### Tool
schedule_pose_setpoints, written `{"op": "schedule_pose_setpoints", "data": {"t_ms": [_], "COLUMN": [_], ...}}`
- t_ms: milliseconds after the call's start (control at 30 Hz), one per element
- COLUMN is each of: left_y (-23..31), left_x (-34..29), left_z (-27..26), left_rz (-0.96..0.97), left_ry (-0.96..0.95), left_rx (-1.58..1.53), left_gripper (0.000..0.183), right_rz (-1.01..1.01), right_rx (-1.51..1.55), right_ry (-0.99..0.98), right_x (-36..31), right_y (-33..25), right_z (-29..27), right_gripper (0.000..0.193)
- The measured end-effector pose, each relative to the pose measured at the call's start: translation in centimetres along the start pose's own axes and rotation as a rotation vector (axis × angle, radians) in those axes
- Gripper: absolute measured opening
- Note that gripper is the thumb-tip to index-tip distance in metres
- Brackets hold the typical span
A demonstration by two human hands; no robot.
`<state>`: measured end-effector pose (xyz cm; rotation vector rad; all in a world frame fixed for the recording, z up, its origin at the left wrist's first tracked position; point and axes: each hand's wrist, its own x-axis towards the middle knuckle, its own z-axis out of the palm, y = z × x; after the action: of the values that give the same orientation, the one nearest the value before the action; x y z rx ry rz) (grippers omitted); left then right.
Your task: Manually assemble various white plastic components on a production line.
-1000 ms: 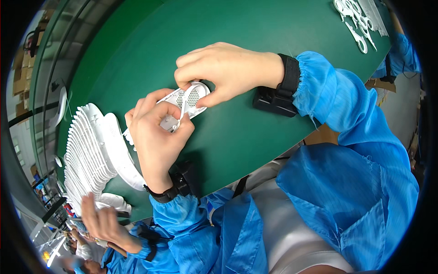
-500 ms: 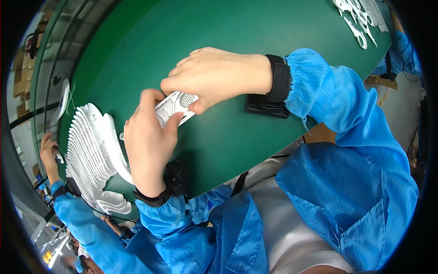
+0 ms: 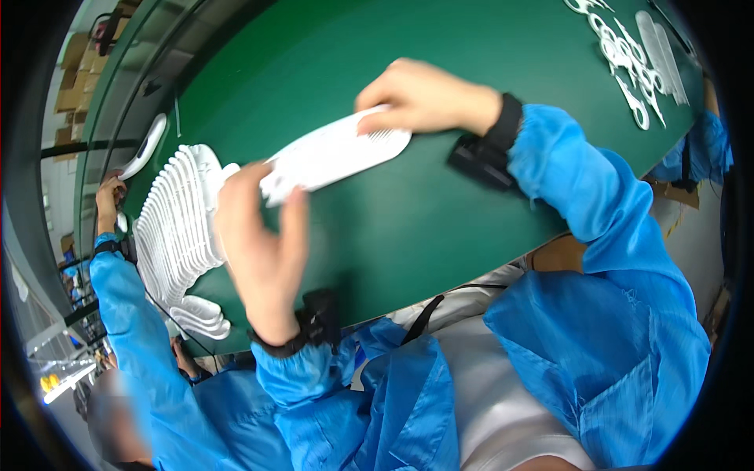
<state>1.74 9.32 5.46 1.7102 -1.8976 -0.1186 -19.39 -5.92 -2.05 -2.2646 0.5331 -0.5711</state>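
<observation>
A long white plastic shell with rounded ends and fine slots near its right end is held above the green table. My right hand pinches its right end between thumb and fingers. My left hand, blurred by motion, has its thumb and index finger on either side of the shell's left end, apparently gripping it. Just left of that hand stands a row of similar white shells, packed side by side. Part of the row is hidden behind my left fingers.
White scissor-shaped parts and clear strips lie at the far right of the green table. At the left, another person's hand is near a white curved piece. Another blue sleeve shows at the right edge.
The shell has been turned over, from its hollow inner side to its smooth outer face. My right hand has moved right, away from my left. The other person's hand has shifted up.
</observation>
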Motion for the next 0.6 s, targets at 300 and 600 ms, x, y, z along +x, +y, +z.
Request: {"op": "schedule_pose_setpoints", "data": {"t_ms": [300, 600], "left_y": [-4.1, -3.2], "left_x": [-10.5, -8.6], "left_z": [-3.1, -1.3], "left_rz": [-0.934, -0.408], "left_ry": [0.027, -0.104], "left_rx": [-0.059, -0.174], "left_gripper": [0.038, 0.055], "right_rz": [0.558, 0.469], "right_rx": [0.632, 0.816], "right_ry": [0.364, 0.495], "right_x": [-1.6, -2.4], "right_y": [6.0, 5.6], "right_z": [-9.8, -9.1], "right_gripper": [0.017, 0.042]}}
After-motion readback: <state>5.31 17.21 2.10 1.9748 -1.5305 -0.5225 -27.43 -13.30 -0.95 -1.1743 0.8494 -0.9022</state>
